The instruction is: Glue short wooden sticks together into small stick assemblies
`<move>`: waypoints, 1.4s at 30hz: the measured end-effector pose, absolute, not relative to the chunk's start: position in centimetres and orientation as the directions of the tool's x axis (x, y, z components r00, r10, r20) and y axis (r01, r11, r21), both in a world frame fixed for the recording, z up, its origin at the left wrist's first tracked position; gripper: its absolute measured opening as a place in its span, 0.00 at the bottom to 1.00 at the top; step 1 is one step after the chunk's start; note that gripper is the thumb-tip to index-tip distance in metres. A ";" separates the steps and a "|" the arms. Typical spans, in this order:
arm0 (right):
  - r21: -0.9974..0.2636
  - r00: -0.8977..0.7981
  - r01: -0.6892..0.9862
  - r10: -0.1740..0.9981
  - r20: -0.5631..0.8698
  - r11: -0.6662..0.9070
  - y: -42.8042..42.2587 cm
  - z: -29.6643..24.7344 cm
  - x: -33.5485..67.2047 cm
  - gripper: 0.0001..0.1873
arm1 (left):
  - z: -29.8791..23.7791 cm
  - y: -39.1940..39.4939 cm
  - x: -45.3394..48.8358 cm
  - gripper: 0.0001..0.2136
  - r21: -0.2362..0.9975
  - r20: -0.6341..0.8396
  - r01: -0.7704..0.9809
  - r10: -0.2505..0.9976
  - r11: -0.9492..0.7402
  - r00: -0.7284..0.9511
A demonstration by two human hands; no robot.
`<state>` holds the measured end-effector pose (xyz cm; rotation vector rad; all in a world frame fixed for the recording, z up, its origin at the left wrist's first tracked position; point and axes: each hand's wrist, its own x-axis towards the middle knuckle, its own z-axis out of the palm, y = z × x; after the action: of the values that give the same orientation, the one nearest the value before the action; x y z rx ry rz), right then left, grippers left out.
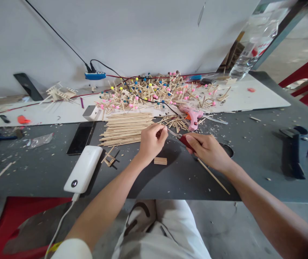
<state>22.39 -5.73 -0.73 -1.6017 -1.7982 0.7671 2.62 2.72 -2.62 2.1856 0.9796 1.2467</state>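
My right hand (206, 147) is wrapped around a red-handled knife (184, 141), its thin metal blade pointing left. The blade tip reaches the fingertips of my left hand (154, 139). Those fingers are pinched together, and whatever small piece they hold is too hidden to name. Below both hands a small block of short wooden sticks (160, 160) lies side by side on the dark table. A neat stack of long thin wooden sticks (126, 127) lies just behind my left hand. One loose stick (213, 176) lies under my right wrist.
Behind lies a heap of sticks with coloured balls (145, 90). A pink glue gun (194, 118) rests beyond my right hand. At left are a white power bank (83, 169), a phone (80, 138) and a small stick frame (108, 159). A water bottle (251, 54) stands back right.
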 end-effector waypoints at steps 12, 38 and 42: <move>-0.813 -0.070 0.579 0.997 0.030 0.065 -5.7 -0.9 22.5 0.26 | -2.8 3.3 2.2 0.13 0.746 0.503 0.380 0.836 -0.547 0.217; -0.954 -0.064 0.284 0.992 -0.112 -0.090 -5.5 -0.9 22.2 0.29 | -2.5 1.6 4.1 0.19 0.986 0.162 -0.045 0.896 -0.158 0.412; -0.973 -0.058 0.207 0.991 -0.121 -0.107 -5.4 -1.2 22.1 0.28 | -2.8 1.3 4.4 0.18 0.981 0.195 -0.064 0.906 -0.185 0.375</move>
<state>22.09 -5.39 -1.19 -1.4135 -1.3567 1.2441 4.45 1.30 -2.81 1.4878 0.7976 1.0612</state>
